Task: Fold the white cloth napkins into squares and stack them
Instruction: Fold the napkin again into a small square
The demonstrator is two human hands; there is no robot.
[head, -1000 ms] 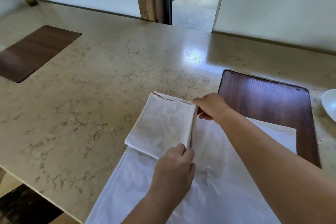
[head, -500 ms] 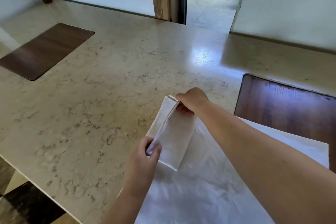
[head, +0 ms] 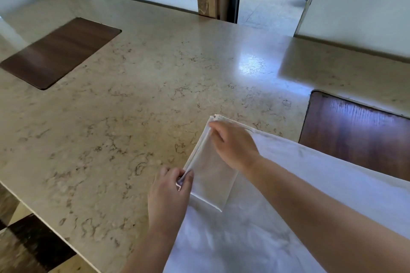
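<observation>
A folded white napkin (head: 210, 182) lies as a narrow rectangle on top of a larger, spread-out white cloth (head: 288, 206) on the marble counter. My left hand (head: 169, 193) pinches the napkin's near left corner between thumb and fingers. My right hand (head: 233, 144) rests on the napkin's far end, fingers at its left folded edge near the far corner. My right forearm crosses over the spread cloth and hides part of it.
The beige marble counter (head: 133, 106) stretches left and back. A dark wooden placemat (head: 57, 51) lies at the far left, another (head: 359, 133) at the right, partly under the cloth. The counter's front edge runs along the lower left. A doorway opens behind.
The napkin's right half was folded over to the left, turning the wide square into a narrow rectangle. Both hands shifted to its left edge, and the view panned left.
</observation>
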